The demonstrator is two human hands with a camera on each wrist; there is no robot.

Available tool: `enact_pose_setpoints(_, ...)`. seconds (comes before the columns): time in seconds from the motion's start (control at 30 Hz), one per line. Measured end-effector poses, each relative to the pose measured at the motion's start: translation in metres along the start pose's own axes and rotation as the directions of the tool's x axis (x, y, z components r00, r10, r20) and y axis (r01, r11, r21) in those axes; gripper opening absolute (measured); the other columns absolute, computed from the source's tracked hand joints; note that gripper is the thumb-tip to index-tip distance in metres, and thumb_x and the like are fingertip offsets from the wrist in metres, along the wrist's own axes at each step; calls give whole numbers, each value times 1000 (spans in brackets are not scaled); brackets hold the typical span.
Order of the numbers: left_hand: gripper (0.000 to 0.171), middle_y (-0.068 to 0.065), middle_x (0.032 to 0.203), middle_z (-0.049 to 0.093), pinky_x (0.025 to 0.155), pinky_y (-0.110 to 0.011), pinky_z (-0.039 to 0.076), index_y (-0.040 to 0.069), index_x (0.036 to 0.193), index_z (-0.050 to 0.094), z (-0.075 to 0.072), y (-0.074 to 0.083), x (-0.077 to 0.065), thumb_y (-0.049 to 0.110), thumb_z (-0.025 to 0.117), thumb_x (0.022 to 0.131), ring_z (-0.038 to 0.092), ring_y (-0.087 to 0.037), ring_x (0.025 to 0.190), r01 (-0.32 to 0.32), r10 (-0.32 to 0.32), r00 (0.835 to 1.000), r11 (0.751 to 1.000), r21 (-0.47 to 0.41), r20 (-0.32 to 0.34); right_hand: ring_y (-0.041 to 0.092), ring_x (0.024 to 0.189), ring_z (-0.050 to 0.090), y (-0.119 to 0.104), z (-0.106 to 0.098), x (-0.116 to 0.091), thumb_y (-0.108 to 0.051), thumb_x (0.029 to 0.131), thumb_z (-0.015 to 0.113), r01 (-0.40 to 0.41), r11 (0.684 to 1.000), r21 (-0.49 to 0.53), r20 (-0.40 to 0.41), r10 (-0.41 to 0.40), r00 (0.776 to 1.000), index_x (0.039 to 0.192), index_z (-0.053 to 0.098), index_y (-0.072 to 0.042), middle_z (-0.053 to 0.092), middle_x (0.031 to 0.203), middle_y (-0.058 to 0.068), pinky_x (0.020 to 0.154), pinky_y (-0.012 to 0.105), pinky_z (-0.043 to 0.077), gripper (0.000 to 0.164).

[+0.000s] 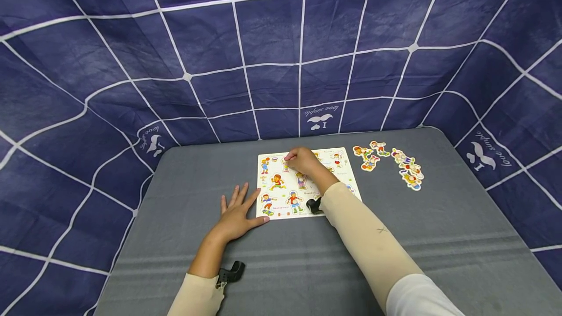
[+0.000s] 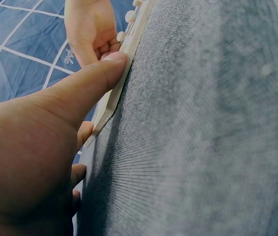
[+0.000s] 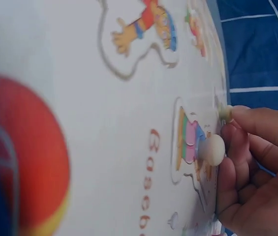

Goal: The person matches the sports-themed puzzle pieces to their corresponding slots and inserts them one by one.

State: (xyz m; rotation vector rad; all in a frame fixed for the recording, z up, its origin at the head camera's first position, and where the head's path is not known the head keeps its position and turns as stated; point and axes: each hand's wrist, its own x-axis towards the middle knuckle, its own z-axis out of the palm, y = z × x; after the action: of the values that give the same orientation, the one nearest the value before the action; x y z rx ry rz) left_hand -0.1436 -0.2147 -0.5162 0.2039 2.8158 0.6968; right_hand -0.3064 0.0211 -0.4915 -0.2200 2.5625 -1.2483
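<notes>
A white wooden knob puzzle board (image 1: 281, 196) with cartoon sports figures lies on the grey table. My right hand (image 1: 303, 161) reaches over its upper part. Between thumb and fingertips it pinches the small knob of a puzzle piece (image 1: 286, 166), low over the board. In the right wrist view, another knobbed piece (image 3: 190, 140) sits in the board beside the fingers. My left hand (image 1: 234, 216) lies spread on the table at the board's left side. Its thumb (image 2: 94, 73) rests on the near left corner, as the left wrist view shows.
Several loose puzzle pieces (image 1: 371, 163) lie right of the board, and more pieces (image 1: 411, 179) overlap in a cluster farther right. A blue curtain (image 1: 272, 87) with white lines hangs behind the table (image 1: 272, 267). Each wrist wears a black camera strap.
</notes>
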Motion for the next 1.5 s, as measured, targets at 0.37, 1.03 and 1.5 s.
enact_pose_setpoints(0.37,95,-9,172,6,120,-69,-13,32,161,28,-1,1,-1,71,66,84,-5,-36,159,4,-4,1000,1000,-3,2,10,72,53,1,-3,-7,-14,96,66,48,994,102,28,-51,998,104,74,-7,66,87,0,65,20,45,13)
enact_pose_setpoints(1.03,95,-10,172,7,120,-70,-12,32,161,28,-1,2,-1,71,67,83,-5,-37,159,2,-2,1000,1000,-3,0,28,94,67,1,-26,-31,-22,97,66,188,954,233,-140,-158,977,109,73,-8,73,103,12,79,28,51,20)
enact_pose_setpoints(1.5,96,-9,172,7,120,-70,-13,32,161,27,0,1,-1,71,67,83,-4,-37,159,-4,4,1000,1000,1,-3,15,90,63,11,-40,-51,-23,96,67,190,940,283,-211,-132,968,113,73,-10,73,104,8,79,27,50,22)
